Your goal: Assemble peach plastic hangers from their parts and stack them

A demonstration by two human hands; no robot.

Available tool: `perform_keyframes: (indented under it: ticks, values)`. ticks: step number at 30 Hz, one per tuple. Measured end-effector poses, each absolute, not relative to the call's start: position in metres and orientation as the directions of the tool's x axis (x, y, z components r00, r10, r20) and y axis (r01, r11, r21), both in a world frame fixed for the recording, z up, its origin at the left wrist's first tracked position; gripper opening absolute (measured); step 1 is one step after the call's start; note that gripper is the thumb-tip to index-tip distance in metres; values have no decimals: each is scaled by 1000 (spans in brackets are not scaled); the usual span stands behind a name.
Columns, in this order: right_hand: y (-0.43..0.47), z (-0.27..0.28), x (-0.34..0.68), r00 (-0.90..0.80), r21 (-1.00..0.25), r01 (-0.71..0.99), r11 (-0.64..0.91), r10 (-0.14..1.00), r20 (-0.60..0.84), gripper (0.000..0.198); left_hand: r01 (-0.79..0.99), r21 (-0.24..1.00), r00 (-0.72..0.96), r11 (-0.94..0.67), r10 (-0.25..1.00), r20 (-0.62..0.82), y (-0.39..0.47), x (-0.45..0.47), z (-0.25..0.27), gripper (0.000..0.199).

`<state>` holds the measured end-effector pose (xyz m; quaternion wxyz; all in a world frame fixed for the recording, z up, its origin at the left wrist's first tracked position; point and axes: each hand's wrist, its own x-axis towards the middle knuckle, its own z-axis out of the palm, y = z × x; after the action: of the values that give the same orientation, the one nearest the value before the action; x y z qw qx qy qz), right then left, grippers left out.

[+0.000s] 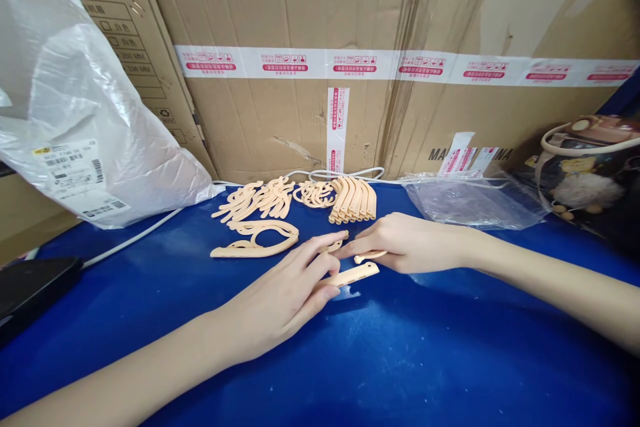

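Left grip point(290, 290): thumb and fingers pinching a strip point(356, 273); the index finger stretches toward the other hand.
Strip: over the desk point(380, 360), long axis crosswise, its holed end pointing right and slightly away; the other end is hidden by fingers.
Right grip point(415, 243): fingers bent about a small curved piece point(370, 256), rounded end pointing left; how firmly, I cannot tell.
Between fingertips: another piece point(336, 245), mostly hidden.
Folded frame point(255, 251): left of the fingertips, lying crosswise, closed end to the right.
Progress: early, I judge; the folded frame looks joined, the strip and small curved piece seem separate, most others lie loose.
Back row: curved arms point(277, 197) at left, rings point(317, 195) in the middle, stacked strips point(353, 200) at right, their near ends toward the person.
Behind: clear bag point(480, 203) right, white parcel point(100, 120) left, cartons point(300, 7) farthest.
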<state>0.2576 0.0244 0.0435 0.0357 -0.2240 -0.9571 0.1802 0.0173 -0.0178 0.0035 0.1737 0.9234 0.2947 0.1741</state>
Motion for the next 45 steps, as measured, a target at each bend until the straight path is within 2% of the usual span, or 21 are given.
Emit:
perform_keyframes:
  ticks: [4, 8, 11, 16, 20, 25, 31, 40, 45]
  values:
    - [25, 42, 257, -866, -304, 476, 825, 499, -3, 41, 470, 442, 764, -764, 603, 231, -19, 17, 5, 13]
    - [28, 48, 260, -831, -432, 501, 750, 556, 3, 17, 481, 520, 708, -706, 663, 244, -18, 18, 6, 13]
    - [28, 58, 263, -835, -513, 484, 709, 550, -27, 26, 495, 571, 660, -655, 711, 243, -18, 18, 5, 14]
    - [24, 69, 264, -831, -506, 517, 690, 546, -104, 29, 500, 609, 630, -616, 741, 233, -18, 18, 5, 17]
    - [21, 69, 263, -842, -495, 506, 706, 529, -104, 24, 513, 616, 613, -598, 757, 226, -17, 18, 6, 18]
    - [20, 66, 262, -845, -483, 490, 726, 531, -60, 29, 514, 573, 643, -638, 729, 234, -17, 19, 7, 22]
    - [17, 66, 261, -787, -388, 583, 714, 614, -51, 36, 521, 560, 652, -645, 723, 226, -17, 19, 8, 28]
    - [17, 65, 261, -731, -337, 649, 682, 682, -27, 40, 530, 556, 667, -640, 720, 192, -17, 19, 9, 27]
    - [15, 63, 258, -690, -268, 695, 667, 724, 12, 41, 532, 561, 651, -633, 730, 206, -17, 19, 8, 27]
